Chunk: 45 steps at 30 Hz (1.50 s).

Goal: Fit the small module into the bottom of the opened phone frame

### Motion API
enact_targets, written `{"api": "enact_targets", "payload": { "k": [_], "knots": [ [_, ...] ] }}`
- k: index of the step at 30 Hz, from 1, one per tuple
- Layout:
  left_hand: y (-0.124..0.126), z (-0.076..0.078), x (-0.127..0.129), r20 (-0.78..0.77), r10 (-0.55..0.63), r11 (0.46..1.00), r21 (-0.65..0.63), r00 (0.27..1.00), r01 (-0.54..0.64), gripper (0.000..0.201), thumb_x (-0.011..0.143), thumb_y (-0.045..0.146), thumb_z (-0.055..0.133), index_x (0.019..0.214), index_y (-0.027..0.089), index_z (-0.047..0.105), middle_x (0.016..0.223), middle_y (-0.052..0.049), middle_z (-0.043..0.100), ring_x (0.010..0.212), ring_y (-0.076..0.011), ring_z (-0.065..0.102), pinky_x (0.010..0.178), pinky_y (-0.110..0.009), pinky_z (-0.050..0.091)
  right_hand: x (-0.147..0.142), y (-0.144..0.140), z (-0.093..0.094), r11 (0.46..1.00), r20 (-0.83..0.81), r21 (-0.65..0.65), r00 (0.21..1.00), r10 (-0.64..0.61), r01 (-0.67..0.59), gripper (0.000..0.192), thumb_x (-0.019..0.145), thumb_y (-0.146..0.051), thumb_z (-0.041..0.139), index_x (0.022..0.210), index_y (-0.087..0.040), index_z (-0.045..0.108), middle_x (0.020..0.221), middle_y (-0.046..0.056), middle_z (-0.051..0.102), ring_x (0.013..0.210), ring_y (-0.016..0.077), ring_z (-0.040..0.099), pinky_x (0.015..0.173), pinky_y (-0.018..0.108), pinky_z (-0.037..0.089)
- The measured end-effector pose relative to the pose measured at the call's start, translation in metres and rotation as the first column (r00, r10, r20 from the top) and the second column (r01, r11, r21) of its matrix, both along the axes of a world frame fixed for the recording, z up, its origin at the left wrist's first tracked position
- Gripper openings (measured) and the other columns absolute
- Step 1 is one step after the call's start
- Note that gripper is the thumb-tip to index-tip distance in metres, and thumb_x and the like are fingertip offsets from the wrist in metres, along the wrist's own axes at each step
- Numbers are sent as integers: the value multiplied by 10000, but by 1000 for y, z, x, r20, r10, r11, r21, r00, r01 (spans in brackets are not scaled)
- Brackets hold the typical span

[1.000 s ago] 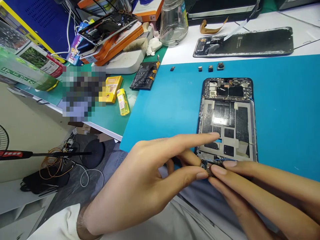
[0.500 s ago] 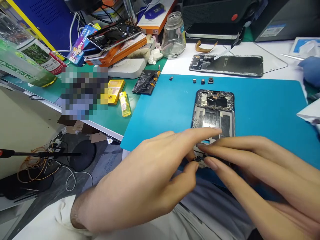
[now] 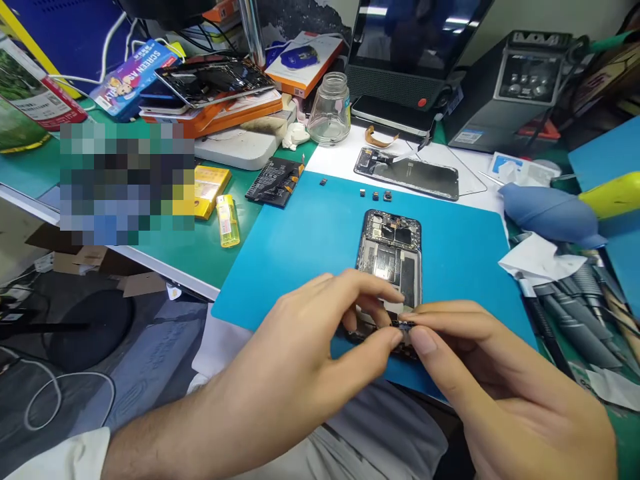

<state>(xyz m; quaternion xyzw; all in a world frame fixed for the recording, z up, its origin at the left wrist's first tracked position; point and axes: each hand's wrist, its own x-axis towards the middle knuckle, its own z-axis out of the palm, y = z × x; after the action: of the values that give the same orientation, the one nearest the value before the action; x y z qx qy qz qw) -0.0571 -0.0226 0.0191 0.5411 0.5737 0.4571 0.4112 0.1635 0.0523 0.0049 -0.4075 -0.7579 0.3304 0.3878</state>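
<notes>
An opened smartphone (image 3: 367,257) lies on the blue mat, its circuit boards and bare battery bay showing. Over its lower end, my right hand (image 3: 493,373) pinches a small dark phone part (image 3: 405,325) between thumb and index finger. The thumb and a finger of my left hand (image 3: 320,353) close on the left end of that same part, while its index finger stays raised above. My fingers cover much of the part and the phone's bottom. Small camera modules (image 3: 375,196) sit in a row beyond the phone.
A black battery (image 3: 275,181) lies at the mat's left edge (image 3: 250,280), near a yellow lighter (image 3: 228,223). Behind are a detached screen panel (image 3: 425,175) and a glass jar (image 3: 330,113). A blue air blower (image 3: 550,210) and several tools (image 3: 575,320) are on the right.
The view has shifted, bringing the blower and tools into sight on the right. My right thumb and index finger have come together on the small part, and my left index finger has lifted.
</notes>
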Motion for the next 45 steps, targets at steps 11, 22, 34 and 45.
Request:
{"api": "enact_targets", "payload": {
  "k": [11, 22, 34, 45],
  "knots": [
    [-1, -8, -1, 44, 60, 994, 88, 997, -64, 67, 1233, 264, 955, 1169, 280, 942, 1136, 71, 996, 1032, -130, 923, 924, -222, 665, 12, -5, -10, 995, -82, -70, 994, -73, 68, 372, 1063, -668, 1039, 1168, -318, 971, 1140, 98, 873, 996, 351, 869, 727, 368, 762],
    [-4, -9, -6, -88, 11, 988, 156, 996, 2, 111, 1241, 233, 939, 1140, 270, 914, 1137, 54, 991, 1024, -155, 909, 929, -288, 654, 8, -9, -8, 993, -56, -91, 995, -83, 78, 200, 1161, -572, 1038, 1115, -394, 960, 1089, -2, 856, 1055, 187, 827, 861, 171, 706],
    [-2, -10, -6, -49, 1, 986, 169, 999, 7, 100, 1209, 218, 971, 1147, 264, 907, 1168, 83, 996, 1082, -144, 935, 922, -299, 679, 40, -18, -35, 995, -34, -89, 998, -57, 54, 585, 1029, -872, 1012, 1116, -300, 926, 1034, 125, 809, 1000, 402, 849, 697, 452, 754],
    [-4, -4, -12, 16, -59, 988, 145, 998, 56, 99, 1197, 193, 985, 1200, 277, 932, 1167, 91, 1006, 1001, -131, 934, 897, -270, 724, 54, -18, -40, 997, -17, -58, 999, -50, 49, 344, 1079, -654, 1038, 1165, -340, 929, 1080, 97, 841, 972, 380, 868, 720, 444, 767]
  ]
}}
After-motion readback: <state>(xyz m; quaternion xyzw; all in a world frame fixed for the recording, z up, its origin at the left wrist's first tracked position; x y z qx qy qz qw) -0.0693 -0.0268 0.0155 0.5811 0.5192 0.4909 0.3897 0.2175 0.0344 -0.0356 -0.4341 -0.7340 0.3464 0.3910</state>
